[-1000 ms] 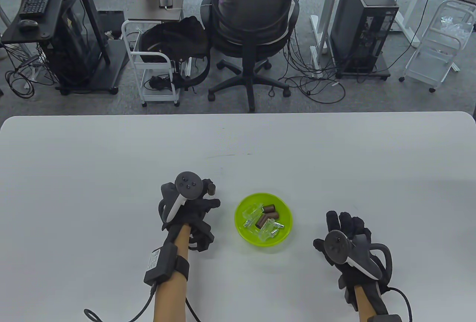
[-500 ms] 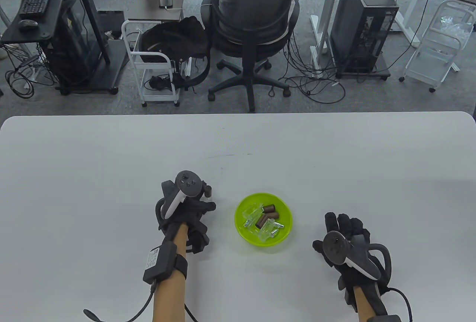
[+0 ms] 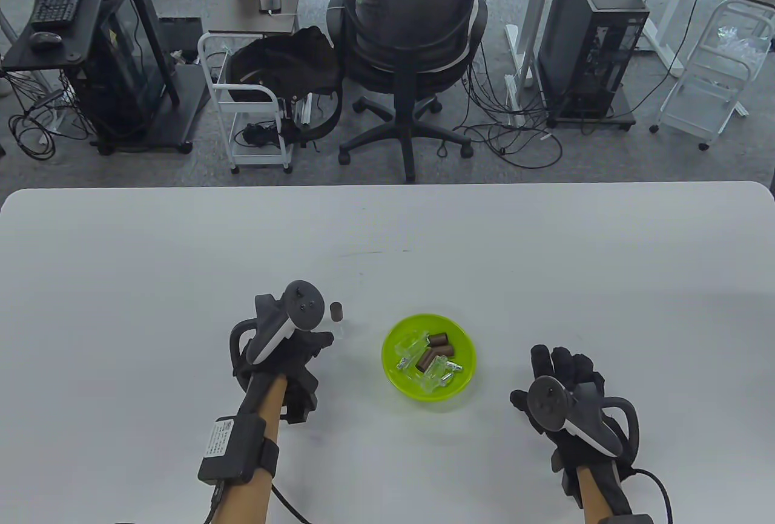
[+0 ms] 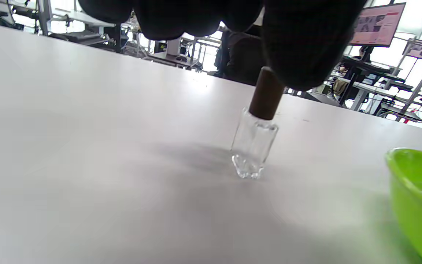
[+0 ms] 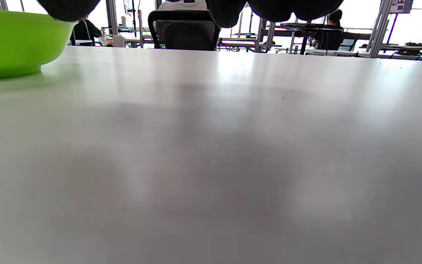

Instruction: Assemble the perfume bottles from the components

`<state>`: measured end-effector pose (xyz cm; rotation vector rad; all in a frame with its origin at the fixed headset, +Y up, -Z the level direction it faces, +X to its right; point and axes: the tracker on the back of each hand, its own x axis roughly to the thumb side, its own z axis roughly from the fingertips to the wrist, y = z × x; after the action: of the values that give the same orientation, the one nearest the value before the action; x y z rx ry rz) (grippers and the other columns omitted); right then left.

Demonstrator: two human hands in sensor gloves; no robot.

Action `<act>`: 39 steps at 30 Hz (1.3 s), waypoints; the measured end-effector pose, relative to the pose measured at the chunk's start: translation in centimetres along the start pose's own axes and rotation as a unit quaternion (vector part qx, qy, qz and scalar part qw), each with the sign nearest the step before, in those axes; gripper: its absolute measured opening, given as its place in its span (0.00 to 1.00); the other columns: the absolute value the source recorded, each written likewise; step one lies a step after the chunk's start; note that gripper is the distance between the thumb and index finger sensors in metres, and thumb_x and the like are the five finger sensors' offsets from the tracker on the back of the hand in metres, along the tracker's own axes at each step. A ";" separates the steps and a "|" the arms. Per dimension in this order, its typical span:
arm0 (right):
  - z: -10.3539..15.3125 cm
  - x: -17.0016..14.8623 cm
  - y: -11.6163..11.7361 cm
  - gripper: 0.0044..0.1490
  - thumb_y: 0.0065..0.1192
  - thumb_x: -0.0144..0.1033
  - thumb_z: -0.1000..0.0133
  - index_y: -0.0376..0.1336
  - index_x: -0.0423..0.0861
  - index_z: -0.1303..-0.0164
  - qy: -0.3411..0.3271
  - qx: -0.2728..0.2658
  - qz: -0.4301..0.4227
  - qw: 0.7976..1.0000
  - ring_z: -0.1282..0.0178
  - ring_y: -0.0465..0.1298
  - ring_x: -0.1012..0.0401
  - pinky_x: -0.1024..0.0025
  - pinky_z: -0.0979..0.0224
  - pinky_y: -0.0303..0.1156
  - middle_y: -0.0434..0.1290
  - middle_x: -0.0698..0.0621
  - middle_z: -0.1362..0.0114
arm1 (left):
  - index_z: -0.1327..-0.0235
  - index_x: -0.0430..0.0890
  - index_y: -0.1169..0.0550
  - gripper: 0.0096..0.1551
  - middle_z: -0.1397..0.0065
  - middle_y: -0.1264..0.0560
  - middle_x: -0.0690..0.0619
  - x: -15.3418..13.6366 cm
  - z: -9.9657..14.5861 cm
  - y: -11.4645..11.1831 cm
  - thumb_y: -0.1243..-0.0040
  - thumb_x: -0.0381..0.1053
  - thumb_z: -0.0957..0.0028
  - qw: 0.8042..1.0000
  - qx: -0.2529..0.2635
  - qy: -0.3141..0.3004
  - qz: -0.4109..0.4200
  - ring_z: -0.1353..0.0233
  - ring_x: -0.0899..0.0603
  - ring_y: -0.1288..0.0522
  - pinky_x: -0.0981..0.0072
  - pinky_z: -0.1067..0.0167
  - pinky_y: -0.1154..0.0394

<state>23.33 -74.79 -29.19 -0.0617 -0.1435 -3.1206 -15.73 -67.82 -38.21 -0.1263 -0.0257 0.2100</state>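
Observation:
An assembled perfume bottle (image 3: 337, 316), clear glass with a brown cap, stands upright on the white table (image 3: 151, 282) just left of the green bowl (image 3: 396, 376). My left hand (image 3: 303, 347) is a little to the bottle's left and holds nothing. In the left wrist view the bottle (image 4: 254, 148) stands free below my loosely curled fingers (image 4: 306, 44). The bowl holds several clear bottles (image 3: 413, 345), brown caps (image 3: 440, 340) and small sprayer parts (image 3: 453, 367). My right hand (image 3: 560, 370) lies flat on the table right of the bowl, empty.
The bowl's green wall shows at the right edge of the left wrist view (image 4: 412, 190) and at the top left of the right wrist view (image 5: 13, 40). An office chair (image 3: 412, 34) and carts stand beyond the table's far edge.
My left hand has let go of the capped bottle and drawn back to the left and toward me. The bottle now stands alone. The right hand has barely moved.

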 end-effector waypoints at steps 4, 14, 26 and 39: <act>0.1 -0.1 -0.1 0.54 0.43 0.64 0.38 0.35 0.44 0.11 -0.001 -0.003 -0.001 1.000 0.14 0.51 0.27 0.28 0.19 0.53 0.47 0.29 0.10 | 0.17 0.51 0.38 0.48 0.14 0.38 0.46 5.0 1.7 0.5 0.34 0.61 0.49 0.994 0.019 -0.085 -0.060 0.19 0.36 0.33 0.43 0.24 0.34; 0.2 -0.4 -0.1 0.54 0.43 0.64 0.38 0.35 0.44 0.11 0.001 -0.006 -0.010 1.000 0.14 0.51 0.27 0.28 0.19 0.53 0.47 0.29 0.10 | 0.18 0.55 0.36 0.43 0.15 0.35 0.50 14.3 2.1 -5.4 0.35 0.59 0.48 0.957 -0.029 -0.169 -0.235 0.23 0.41 0.28 0.50 0.26 0.31; 0.3 -0.7 -0.1 0.55 0.43 0.64 0.38 0.35 0.44 0.11 -0.003 -0.009 -0.020 1.000 0.14 0.52 0.27 0.28 0.19 0.54 0.47 0.29 0.10 | 0.22 0.59 0.34 0.38 0.18 0.32 0.52 15.9 0.2 -7.5 0.37 0.61 0.47 0.950 -0.042 -0.146 -0.274 0.29 0.44 0.25 0.54 0.30 0.29; 0.3 -0.7 -0.1 0.55 0.44 0.64 0.38 0.36 0.44 0.11 -0.005 -0.007 -0.021 1.000 0.14 0.52 0.27 0.28 0.19 0.54 0.47 0.30 0.10 | 0.25 0.53 0.36 0.42 0.26 0.25 0.53 16.0 -1.0 -8.3 0.39 0.66 0.51 0.948 -0.041 -0.146 -0.281 0.47 0.50 0.18 0.63 0.42 0.22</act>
<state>24.05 -74.65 -28.88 -0.0757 -0.1249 -3.1634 1.69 -72.68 -37.93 -0.1641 -0.3627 -0.3456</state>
